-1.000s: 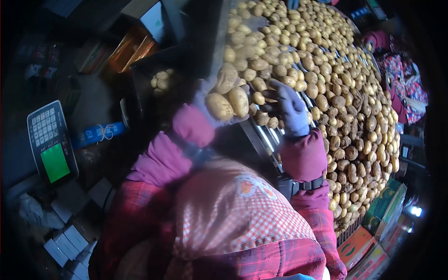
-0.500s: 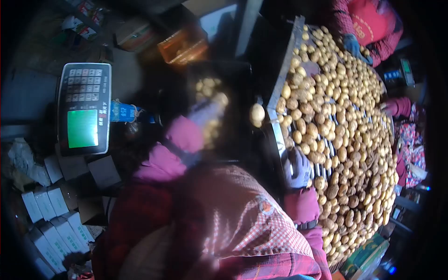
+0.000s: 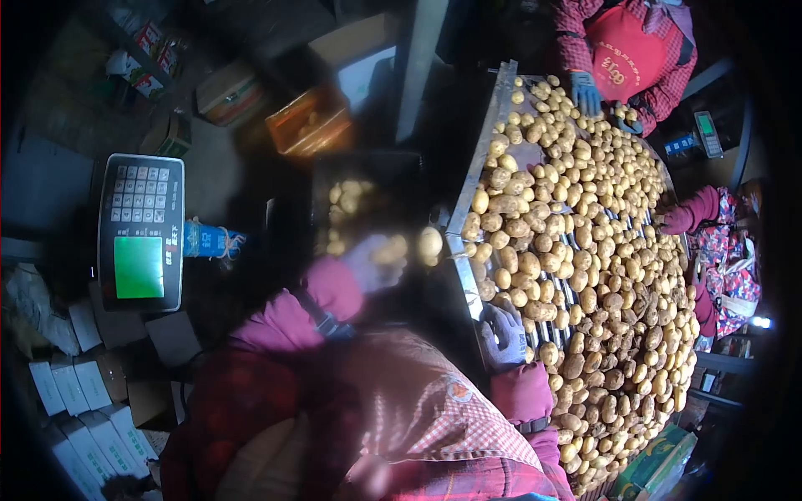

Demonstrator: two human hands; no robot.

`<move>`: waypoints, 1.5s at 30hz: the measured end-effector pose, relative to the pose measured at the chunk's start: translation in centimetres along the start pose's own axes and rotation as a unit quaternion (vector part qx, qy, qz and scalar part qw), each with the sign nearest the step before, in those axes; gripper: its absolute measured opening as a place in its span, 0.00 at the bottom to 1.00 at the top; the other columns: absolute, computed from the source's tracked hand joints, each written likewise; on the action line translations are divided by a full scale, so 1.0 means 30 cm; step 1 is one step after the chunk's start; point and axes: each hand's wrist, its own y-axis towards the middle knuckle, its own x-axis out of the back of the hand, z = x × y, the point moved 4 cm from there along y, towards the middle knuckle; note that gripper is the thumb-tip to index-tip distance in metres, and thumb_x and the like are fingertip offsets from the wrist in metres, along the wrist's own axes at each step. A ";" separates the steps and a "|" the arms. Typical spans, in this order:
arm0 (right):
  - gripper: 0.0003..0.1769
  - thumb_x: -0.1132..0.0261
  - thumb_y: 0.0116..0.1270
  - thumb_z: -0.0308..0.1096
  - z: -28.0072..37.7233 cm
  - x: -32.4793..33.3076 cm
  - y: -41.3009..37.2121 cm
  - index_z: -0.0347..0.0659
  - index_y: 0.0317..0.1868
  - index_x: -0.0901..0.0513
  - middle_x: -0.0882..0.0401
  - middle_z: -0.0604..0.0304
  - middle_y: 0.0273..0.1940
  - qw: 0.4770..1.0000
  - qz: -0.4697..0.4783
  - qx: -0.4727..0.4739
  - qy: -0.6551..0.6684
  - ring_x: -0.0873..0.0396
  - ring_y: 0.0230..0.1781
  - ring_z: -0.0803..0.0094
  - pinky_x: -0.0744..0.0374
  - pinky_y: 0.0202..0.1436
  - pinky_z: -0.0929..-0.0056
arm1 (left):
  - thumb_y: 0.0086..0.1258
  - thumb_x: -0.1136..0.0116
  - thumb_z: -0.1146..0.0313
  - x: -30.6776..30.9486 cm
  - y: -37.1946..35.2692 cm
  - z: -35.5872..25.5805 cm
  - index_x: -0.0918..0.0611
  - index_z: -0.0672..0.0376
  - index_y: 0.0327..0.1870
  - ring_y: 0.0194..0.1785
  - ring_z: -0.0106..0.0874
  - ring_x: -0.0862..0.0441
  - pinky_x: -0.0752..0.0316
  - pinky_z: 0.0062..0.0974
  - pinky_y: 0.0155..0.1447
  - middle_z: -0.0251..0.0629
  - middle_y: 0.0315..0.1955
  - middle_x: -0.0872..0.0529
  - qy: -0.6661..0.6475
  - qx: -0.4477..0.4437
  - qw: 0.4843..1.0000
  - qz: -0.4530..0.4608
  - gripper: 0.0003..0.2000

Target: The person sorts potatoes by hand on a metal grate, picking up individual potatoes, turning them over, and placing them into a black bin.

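Observation:
My left hand (image 3: pixel 368 265), in a pale glove, is closed round a potato (image 3: pixel 390 250), both somewhat blurred. It is over the near end of a dark crate (image 3: pixel 368 164) with potatoes (image 3: pixel 346 200) in it. Another potato (image 3: pixel 429 245) sits just right of the held one, by the metal edge (image 3: pixel 468 275) of the sorting table. At that edge my right hand (image 3: pixel 504 336), also gloved, has bent fingers somewhat apart, beside the mass of potatoes (image 3: pixel 601 309); I see nothing held in it.
A digital scale display (image 3: pixel 140 234) stands at the left, above white boxes (image 3: pixel 83 384). An orange crate (image 3: pixel 309 123) lies beyond the dark crate. Across the table are a co-worker in a red apron (image 3: pixel 626 50) and another person's pink sleeve (image 3: pixel 697 209).
The whole view has shifted, with the scene lower and further left. My left hand has moved back and rightward from over the dark crate. My right hand stays at the table edge.

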 end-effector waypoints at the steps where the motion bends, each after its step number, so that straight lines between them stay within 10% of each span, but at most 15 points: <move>1: 0.20 0.41 0.61 0.39 -0.016 0.008 0.000 0.38 0.51 0.22 0.22 0.46 0.48 0.999 -0.012 0.001 0.031 0.30 0.56 0.45 0.32 0.60 0.53 | 0.69 0.49 0.51 -0.036 0.014 0.003 0.24 0.55 0.55 0.37 0.34 0.17 0.22 0.34 0.46 0.43 0.41 0.16 -0.006 -0.002 0.999 0.040 0.20; 5: 0.15 0.42 0.66 0.33 -0.113 0.047 -0.015 0.35 0.49 0.21 0.20 0.49 0.44 0.979 -0.089 -0.087 0.163 0.22 0.47 0.58 0.26 0.53 0.65 | 0.70 0.52 0.46 -0.140 0.114 -0.009 0.26 0.55 0.58 0.38 0.35 0.18 0.22 0.31 0.46 0.44 0.41 0.16 0.087 -0.037 0.995 0.037 0.25; 9: 0.14 0.44 0.68 0.30 -0.195 0.121 -0.068 0.30 0.49 0.21 0.18 0.53 0.39 0.964 -0.144 -0.131 0.184 0.21 0.43 0.69 0.25 0.50 0.73 | 0.69 0.52 0.48 -0.337 0.328 -0.109 0.23 0.54 0.40 0.33 0.32 0.21 0.23 0.33 0.41 0.35 0.31 0.19 0.081 -0.021 0.985 0.153 0.17; 12: 0.14 0.42 0.67 0.33 -0.217 0.184 -0.106 0.32 0.48 0.21 0.19 0.51 0.36 0.976 -0.162 -0.110 0.098 0.22 0.37 0.64 0.25 0.45 0.69 | 0.68 0.50 0.51 -0.353 0.593 -0.422 0.25 0.54 0.36 0.37 0.35 0.21 0.24 0.38 0.40 0.39 0.31 0.21 0.246 -0.261 0.933 0.012 0.14; 14: 0.16 0.41 0.67 0.35 -0.226 0.236 -0.144 0.33 0.51 0.22 0.20 0.52 0.38 0.968 -0.163 -0.145 0.121 0.22 0.38 0.66 0.25 0.45 0.70 | 0.68 0.49 0.51 -0.492 0.552 -0.496 0.25 0.56 0.45 0.46 0.40 0.19 0.22 0.44 0.48 0.47 0.39 0.18 0.080 -0.281 0.953 -0.085 0.17; 20: 0.17 0.42 0.69 0.33 -0.344 0.286 -0.215 0.35 0.55 0.24 0.21 0.54 0.48 0.954 -0.188 -0.215 0.094 0.22 0.48 0.67 0.25 0.52 0.73 | 0.70 0.50 0.52 -0.591 0.430 -0.075 0.28 0.64 0.58 0.45 0.36 0.19 0.22 0.31 0.50 0.47 0.47 0.20 0.431 -0.138 0.891 0.010 0.24; 27: 0.17 0.40 0.59 0.34 -0.253 0.337 -0.069 0.41 0.49 0.22 0.22 0.47 0.42 0.978 -0.179 -0.104 -0.022 0.24 0.42 0.48 0.24 0.47 0.59 | 0.71 0.47 0.72 -0.394 0.380 0.334 0.31 0.65 0.62 0.60 0.27 0.29 0.34 0.26 0.66 0.37 0.54 0.24 0.450 -0.108 0.876 0.133 0.20; 32: 0.28 0.38 0.57 0.42 -0.310 0.251 0.137 0.47 0.59 0.28 0.28 0.49 0.54 0.979 -0.173 -0.035 -0.105 0.26 0.50 0.48 0.26 0.52 0.52 | 0.66 0.46 0.65 -0.521 0.320 0.364 0.23 0.58 0.53 0.46 0.41 0.19 0.25 0.38 0.50 0.45 0.44 0.18 0.835 -0.274 0.449 0.160 0.16; 45: 0.19 0.46 0.64 0.43 -0.310 0.244 0.238 0.49 0.54 0.30 0.24 0.42 0.41 0.964 -0.013 -0.261 -0.047 0.24 0.44 0.43 0.26 0.48 0.50 | 0.64 0.49 0.54 -0.526 0.290 0.387 0.21 0.53 0.41 0.38 0.43 0.20 0.27 0.43 0.41 0.39 0.35 0.19 0.835 -0.414 0.318 0.176 0.14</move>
